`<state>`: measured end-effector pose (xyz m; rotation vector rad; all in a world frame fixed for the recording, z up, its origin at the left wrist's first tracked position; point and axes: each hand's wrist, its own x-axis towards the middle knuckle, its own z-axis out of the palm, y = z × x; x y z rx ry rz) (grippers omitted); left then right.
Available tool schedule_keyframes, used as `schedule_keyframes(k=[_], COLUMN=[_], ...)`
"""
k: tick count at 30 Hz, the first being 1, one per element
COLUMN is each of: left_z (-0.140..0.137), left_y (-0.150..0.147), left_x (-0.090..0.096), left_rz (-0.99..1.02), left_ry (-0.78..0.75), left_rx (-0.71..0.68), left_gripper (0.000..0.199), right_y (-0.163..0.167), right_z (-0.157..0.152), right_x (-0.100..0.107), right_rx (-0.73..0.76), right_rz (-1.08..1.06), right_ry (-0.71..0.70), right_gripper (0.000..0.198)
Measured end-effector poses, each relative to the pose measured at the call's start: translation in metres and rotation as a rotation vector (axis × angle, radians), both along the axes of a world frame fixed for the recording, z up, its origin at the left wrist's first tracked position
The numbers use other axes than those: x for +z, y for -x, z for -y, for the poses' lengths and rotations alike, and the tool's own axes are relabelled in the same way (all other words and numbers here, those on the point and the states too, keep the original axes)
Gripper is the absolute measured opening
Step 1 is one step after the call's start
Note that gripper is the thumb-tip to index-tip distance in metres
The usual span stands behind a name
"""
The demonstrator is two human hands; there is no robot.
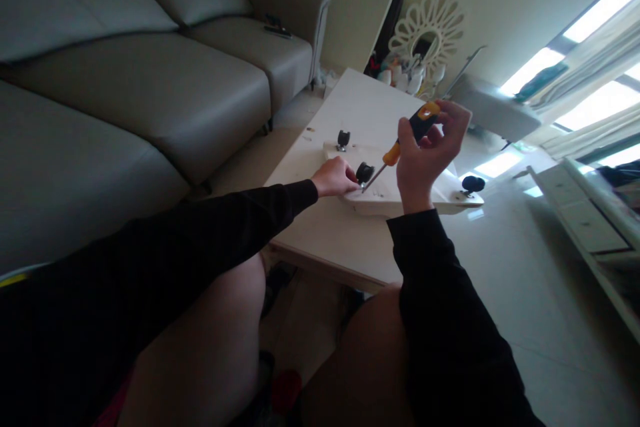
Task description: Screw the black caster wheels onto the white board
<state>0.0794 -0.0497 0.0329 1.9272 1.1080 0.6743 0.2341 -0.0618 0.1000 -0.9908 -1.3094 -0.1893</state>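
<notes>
A white board [400, 201] with black caster wheels lies on the table, wheels up. My right hand [425, 160] is wrapped round the yellow and black handle of a screwdriver [423, 121], which slants down to the left. Its tip meets the board beside the near caster [365, 172]. At that caster's base my left hand [336, 177] has its fingers pinched together; what they hold, if anything, is too small to make out. Another caster [343, 139] stands on the board behind my left hand, and a third caster [473, 184] sits at its right end.
The white table [310, 223] reaches away from my knees. Along the left runs a grey sofa [215, 80] with a dark object [278, 31] on its seat. A mirror with a white petal frame [430, 33] stands at the back, and a white drawer cabinet [585, 213] is at right.
</notes>
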Motion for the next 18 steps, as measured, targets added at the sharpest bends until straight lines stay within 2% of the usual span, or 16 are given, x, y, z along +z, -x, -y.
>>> schedule_keyframes(k=[4, 10, 18], left_z=[0.0014, 0.0020, 0.0006], left_y=[-0.0009, -0.0029, -0.0010], left_x=[-0.0004, -0.0023, -0.0035], left_rz=[-0.014, -0.085, -0.022], left_ry=[-0.014, -0.088, -0.087], left_rx=[0.021, 0.061, 0.007], left_gripper=[0.011, 0.019, 0.015], right_y=[-0.0006, 0.0002, 0.0005], right_z=[0.0001, 0.0019, 0.0015], right_x=[-0.0002, 0.0013, 0.0000], right_rx=[-0.040, -0.006, -0.026], right_rz=[0.019, 0.010, 0.013], right_ry=[0.019, 0.015, 0.051], right_gripper=[0.040, 0.040, 0.041])
